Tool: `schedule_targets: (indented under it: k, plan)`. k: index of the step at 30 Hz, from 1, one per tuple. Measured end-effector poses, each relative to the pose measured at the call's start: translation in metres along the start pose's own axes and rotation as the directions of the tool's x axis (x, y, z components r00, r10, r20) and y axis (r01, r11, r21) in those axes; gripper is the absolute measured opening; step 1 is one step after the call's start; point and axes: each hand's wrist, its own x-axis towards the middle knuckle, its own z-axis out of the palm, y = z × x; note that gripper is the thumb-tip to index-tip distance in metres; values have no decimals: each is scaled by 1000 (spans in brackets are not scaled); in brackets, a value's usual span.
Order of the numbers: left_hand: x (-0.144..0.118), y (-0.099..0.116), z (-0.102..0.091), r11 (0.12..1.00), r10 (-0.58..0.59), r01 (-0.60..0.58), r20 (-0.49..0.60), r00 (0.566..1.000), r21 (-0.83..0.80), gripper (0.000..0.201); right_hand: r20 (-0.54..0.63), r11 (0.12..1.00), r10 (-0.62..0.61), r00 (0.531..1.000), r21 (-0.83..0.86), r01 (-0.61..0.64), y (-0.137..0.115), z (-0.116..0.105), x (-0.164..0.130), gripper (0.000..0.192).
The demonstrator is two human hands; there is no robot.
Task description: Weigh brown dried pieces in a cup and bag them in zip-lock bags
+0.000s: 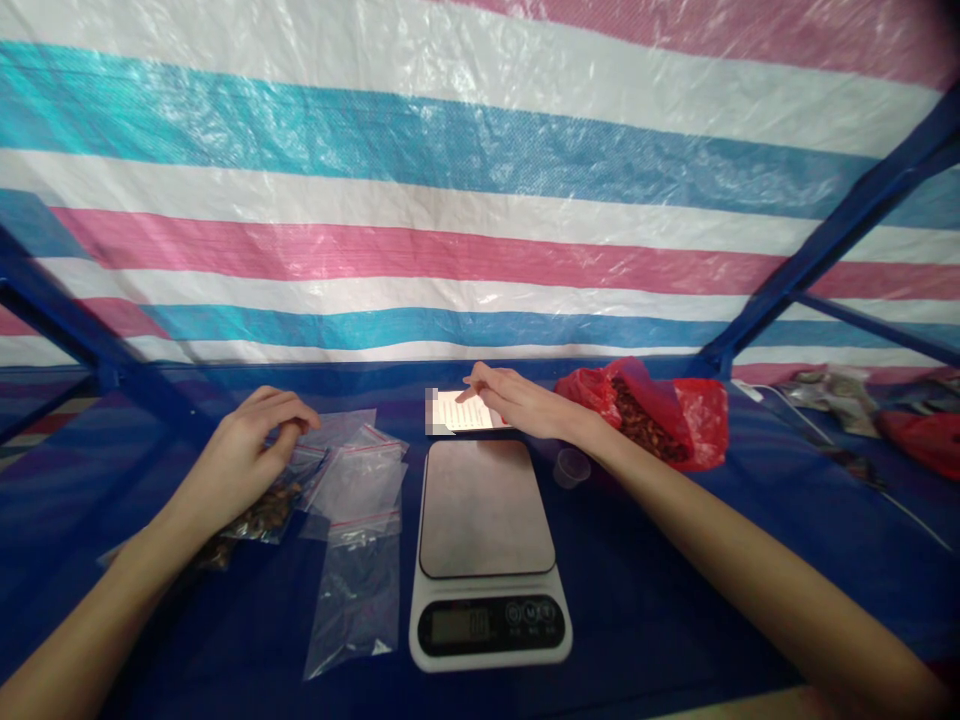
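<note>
My right hand [514,400] reaches over a phone [465,412] with a bright screen, a finger stretched out to the glass and nothing held. My left hand [259,445] hovers or rests by the filled zip bags [266,510], fingers loosely bent, thumb apart, seemingly holding nothing. Brown dried pieces show inside these bags, partly hidden under my wrist. Right of them lie several overlapping clear zip bags [360,560] with red seal lines. A kitchen scale [487,510] stands in the middle, its plate bare, its display apparently reading zero.
A small clear plastic cup [571,467] sits right of the scale. Behind my right forearm, a red plastic bag [701,425] holds dark reddish dried pieces. More bags [847,395] and a white cable [922,520] lie far right. Blue metal struts [825,230] and a striped sheet [450,240] bound the table.
</note>
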Motion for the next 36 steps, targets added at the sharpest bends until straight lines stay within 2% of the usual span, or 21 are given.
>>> schedule_targets:
  k: [4,12,16,24,30,36]
  plan:
    - [-1,-2,2,1000,5,-5,2,1000,6,31,64,996,-4,998,94,-2,0,3,0,14]
    - [1,2,-2,999,-36,36,15,999,1,30,25,982,4,1000,191,-9,9,-9,-2,10]
    - [1,4,-3,999,-40,40,12,999,-5,30,12,985,9,1000,172,-11,10,-10,-2,8]
    - [1,2,-3,999,-32,32,18,999,0,30,58,991,5,998,135,-13,6,-3,-1,11]
    - [1,3,-3,1000,-20,19,16,1000,6,31,1,987,-38,999,156,37,17,-7,-2,10]
    - [0,3,-3,1000,-22,22,13,1000,-3,29,12,997,0,1000,76,-1,12,-6,-2,11]
